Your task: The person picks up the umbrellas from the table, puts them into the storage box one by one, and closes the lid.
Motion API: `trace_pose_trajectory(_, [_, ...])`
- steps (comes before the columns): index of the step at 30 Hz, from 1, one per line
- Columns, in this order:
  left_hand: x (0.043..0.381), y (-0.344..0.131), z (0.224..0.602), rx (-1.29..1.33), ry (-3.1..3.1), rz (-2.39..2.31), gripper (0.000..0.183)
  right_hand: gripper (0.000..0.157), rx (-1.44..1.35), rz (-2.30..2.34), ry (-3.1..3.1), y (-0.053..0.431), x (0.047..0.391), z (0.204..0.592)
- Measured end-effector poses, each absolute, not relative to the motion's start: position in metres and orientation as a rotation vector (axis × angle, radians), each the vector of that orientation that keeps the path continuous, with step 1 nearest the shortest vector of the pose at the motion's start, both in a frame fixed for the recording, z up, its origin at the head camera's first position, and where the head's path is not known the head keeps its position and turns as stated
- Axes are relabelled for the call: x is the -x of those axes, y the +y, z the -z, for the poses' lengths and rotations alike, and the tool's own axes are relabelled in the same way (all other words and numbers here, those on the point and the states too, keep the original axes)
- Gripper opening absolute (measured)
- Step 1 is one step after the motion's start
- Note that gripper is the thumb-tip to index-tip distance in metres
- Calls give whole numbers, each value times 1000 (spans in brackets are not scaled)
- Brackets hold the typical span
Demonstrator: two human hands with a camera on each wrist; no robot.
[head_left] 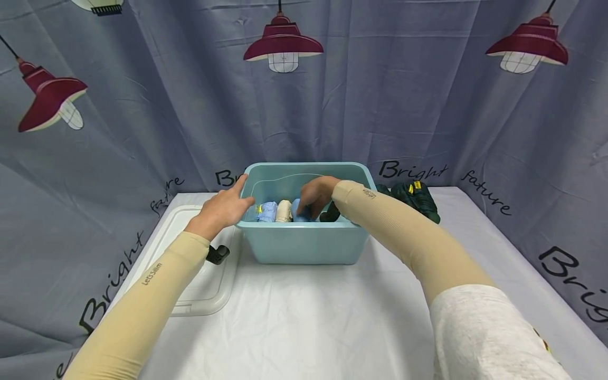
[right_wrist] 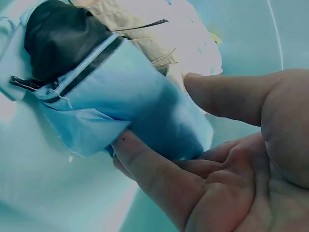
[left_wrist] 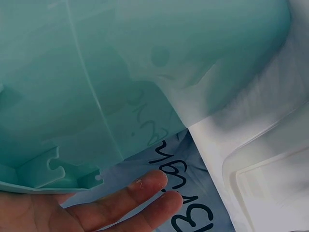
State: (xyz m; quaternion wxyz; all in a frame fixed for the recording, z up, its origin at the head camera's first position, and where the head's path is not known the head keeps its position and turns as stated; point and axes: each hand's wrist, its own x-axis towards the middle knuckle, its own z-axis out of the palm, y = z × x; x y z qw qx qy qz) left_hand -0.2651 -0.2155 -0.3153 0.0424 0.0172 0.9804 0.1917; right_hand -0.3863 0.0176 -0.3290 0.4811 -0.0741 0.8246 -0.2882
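Observation:
On the left rim of a light teal plastic bin (head_left: 306,245) rests my left hand (head_left: 223,211), fingers fairly straight along the outside and thumb toward the inside. My right hand (head_left: 317,195) reaches down into the bin and holds a blue rolled fabric bundle (right_wrist: 149,96). This bundle has a dark trim strip and black material at one end. In the right wrist view, the fingers lie under it and the thumb is at its far edge. Left of it in the bin sit a beige bundle (head_left: 284,211) and a light blue bundle (head_left: 267,212).
A white translucent lid (head_left: 204,303) lies on the white-covered table (head_left: 304,316), left of the bin. Dark green bundles (head_left: 418,198) with a yellow tag lie to the right, partly behind my right arm. A grey-blue curtain (head_left: 304,116) hangs behind.

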Motion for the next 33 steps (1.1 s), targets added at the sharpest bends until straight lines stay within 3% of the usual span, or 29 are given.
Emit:
trace_pose_trajectory(18, [265, -215, 315, -37, 3016, -567, 77, 64, 340, 336, 2132, 15, 386, 310])
trace_pose_trajectory(28, [265, -215, 315, -42, 3009, -566, 78, 50, 450, 404, 2179, 29, 369, 287])
trace_pose_trajectory(33, [265, -214, 315, -44, 3005, -567, 77, 57, 541, 439, 2188, 44, 361, 273])
